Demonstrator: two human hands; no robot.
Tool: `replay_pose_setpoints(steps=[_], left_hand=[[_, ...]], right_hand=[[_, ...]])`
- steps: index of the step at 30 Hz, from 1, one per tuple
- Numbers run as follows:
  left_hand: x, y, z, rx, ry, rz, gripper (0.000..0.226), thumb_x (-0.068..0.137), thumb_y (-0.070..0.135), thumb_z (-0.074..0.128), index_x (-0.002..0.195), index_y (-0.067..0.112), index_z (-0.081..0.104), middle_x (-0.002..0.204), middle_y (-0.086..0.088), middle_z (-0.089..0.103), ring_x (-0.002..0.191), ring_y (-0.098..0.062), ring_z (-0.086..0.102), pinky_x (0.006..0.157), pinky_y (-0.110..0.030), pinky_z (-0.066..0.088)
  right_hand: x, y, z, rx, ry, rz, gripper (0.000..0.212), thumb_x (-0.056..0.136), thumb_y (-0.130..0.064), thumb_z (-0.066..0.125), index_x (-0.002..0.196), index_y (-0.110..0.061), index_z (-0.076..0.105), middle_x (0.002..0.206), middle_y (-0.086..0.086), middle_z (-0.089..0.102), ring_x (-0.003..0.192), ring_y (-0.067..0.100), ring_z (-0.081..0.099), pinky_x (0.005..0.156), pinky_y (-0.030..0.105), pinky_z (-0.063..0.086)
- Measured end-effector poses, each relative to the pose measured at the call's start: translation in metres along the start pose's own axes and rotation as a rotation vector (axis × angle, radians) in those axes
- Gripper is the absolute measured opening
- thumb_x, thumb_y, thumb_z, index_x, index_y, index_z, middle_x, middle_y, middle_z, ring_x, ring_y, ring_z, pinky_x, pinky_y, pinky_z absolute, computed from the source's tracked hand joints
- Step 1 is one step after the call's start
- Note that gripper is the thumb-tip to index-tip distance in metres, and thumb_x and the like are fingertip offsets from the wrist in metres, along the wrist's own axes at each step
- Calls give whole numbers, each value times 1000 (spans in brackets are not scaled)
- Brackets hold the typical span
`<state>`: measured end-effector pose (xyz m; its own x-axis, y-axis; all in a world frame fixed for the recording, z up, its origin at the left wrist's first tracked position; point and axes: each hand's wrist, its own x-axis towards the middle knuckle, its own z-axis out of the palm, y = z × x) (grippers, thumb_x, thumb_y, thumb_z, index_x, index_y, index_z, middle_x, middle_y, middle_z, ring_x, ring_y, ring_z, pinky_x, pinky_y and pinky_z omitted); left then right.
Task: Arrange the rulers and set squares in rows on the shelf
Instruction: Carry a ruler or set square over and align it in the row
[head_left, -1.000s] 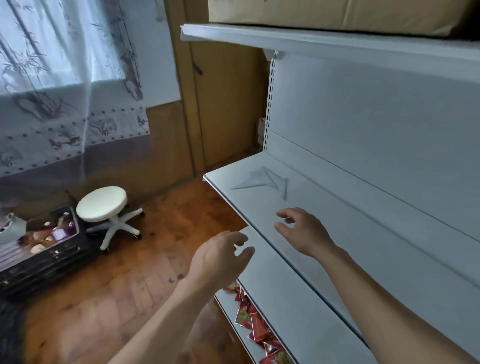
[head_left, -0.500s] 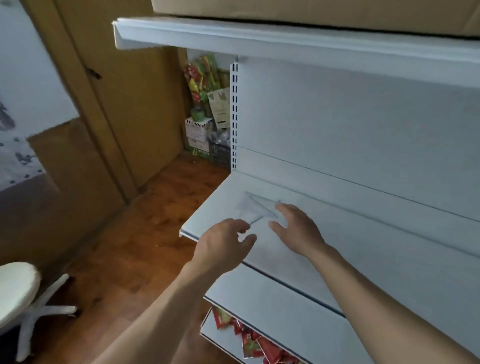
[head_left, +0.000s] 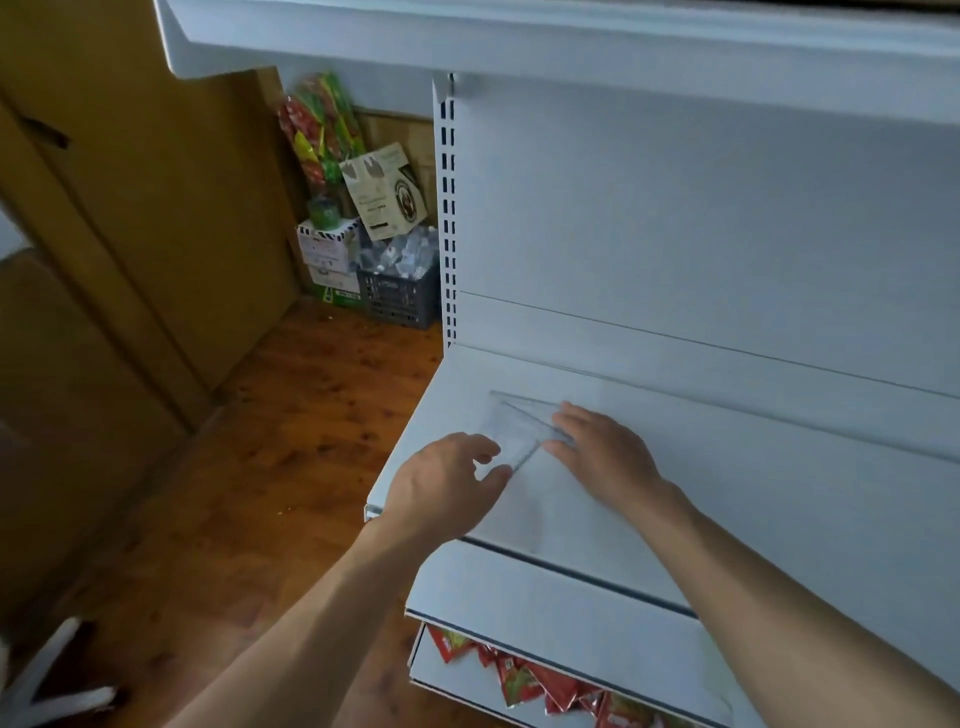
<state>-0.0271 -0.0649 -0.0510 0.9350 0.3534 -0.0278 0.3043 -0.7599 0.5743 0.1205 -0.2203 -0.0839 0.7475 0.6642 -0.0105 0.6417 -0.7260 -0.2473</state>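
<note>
Toward the left end of the white shelf (head_left: 753, 483), nearer the back wall than the front edge: clear plastic set squares (head_left: 511, 423), lying flat and overlapped, too see-through to count with any certainty. Rests the right hand (head_left: 605, 454) on the shelf with fingers straight, fingertips on the right corner of the set squares. Holds the left hand (head_left: 444, 486) just over the front part of the shelf, fingers loosely curled, thumb tip at the near corner of the plastic; cannot tell whether pinching that corner or only touching it.

Under the front edge, on a lower shelf (head_left: 545, 587) and a still lower one: red packets (head_left: 540, 686) in a loose heap. Past the left end, on the wooden floor (head_left: 291, 447) against the wall: dark crate (head_left: 397, 299) of small clear items, stacked boxes (head_left: 330, 254) beside it, bright snack bags (head_left: 317, 124) propped above. Overhead: upper shelf (head_left: 519, 47), white as well.
</note>
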Motion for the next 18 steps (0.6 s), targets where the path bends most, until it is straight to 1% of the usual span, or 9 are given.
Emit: replay_pose_setpoints(steps=[3, 5, 7, 8, 11, 13, 15, 16, 18], left_hand=[[6, -3, 2, -38, -39, 15, 37, 91, 49, 54, 123, 32, 58, 118, 13, 61, 98, -6, 59, 81, -23, 54], [9, -4, 3, -58, -53, 20, 37, 91, 49, 54, 123, 32, 58, 118, 13, 61, 98, -6, 59, 82, -24, 54], [12, -5, 4, -74, -63, 21, 38, 90, 50, 55, 124, 32, 58, 119, 13, 61, 98, -7, 59, 82, -24, 54], [13, -4, 4, -86, -71, 22, 38, 91, 49, 55, 124, 32, 57, 119, 13, 61, 99, -7, 59, 83, -25, 54], [19, 1, 5, -151, -106, 23, 39, 91, 49, 55, 126, 31, 57, 118, 13, 62, 99, -6, 59, 84, -25, 53], [22, 7, 6, -237, -142, 17, 39, 91, 49, 54, 126, 31, 56, 114, 14, 61, 97, -5, 59, 82, -23, 50], [24, 15, 8, -406, -193, -5, 37, 92, 49, 53, 124, 31, 58, 112, 16, 61, 97, -4, 59, 84, -23, 48], [26, 20, 10, -531, -221, -30, 34, 92, 49, 53, 121, 31, 60, 112, 16, 63, 97, -4, 61, 85, -23, 49], [28, 32, 13, -812, -292, -116, 34, 92, 50, 52, 114, 26, 64, 109, 12, 68, 93, -4, 65, 85, -23, 51]], right_hand=[[1, -1, -3, -43, 45, -7, 36, 98, -44, 40, 124, -25, 56, 150, -10, 39, 134, 13, 40, 100, 29, 38], [0, 1, -5, -26, 126, -1, 32, 99, -40, 40, 115, -24, 62, 140, -9, 52, 123, 19, 53, 92, 32, 43], [-2, 4, -9, -2, 269, 13, 28, 99, -33, 44, 109, -20, 66, 120, -2, 67, 106, 26, 63, 82, 35, 48], [-3, 6, -11, 17, 349, 34, 25, 98, -30, 47, 106, -18, 68, 111, 1, 70, 101, 28, 65, 79, 35, 48], [-6, 10, -21, 116, 553, 116, 20, 97, -24, 51, 101, -18, 70, 99, 2, 70, 94, 28, 62, 73, 32, 45], [-11, 9, -31, 326, 630, 205, 21, 96, -24, 51, 89, -23, 70, 89, -5, 67, 87, 14, 58, 71, 23, 40], [-18, 4, -41, 584, 630, 337, 25, 96, -33, 48, 78, -34, 65, 79, -15, 65, 75, -1, 54, 65, 8, 35], [-22, 1, -46, 675, 620, 390, 27, 96, -38, 47, 76, -35, 64, 75, -16, 66, 69, -2, 53, 61, 7, 36], [-33, 0, -52, 855, 591, 426, 28, 96, -42, 47, 81, -33, 69, 75, -15, 68, 57, 1, 49, 54, 11, 37]])
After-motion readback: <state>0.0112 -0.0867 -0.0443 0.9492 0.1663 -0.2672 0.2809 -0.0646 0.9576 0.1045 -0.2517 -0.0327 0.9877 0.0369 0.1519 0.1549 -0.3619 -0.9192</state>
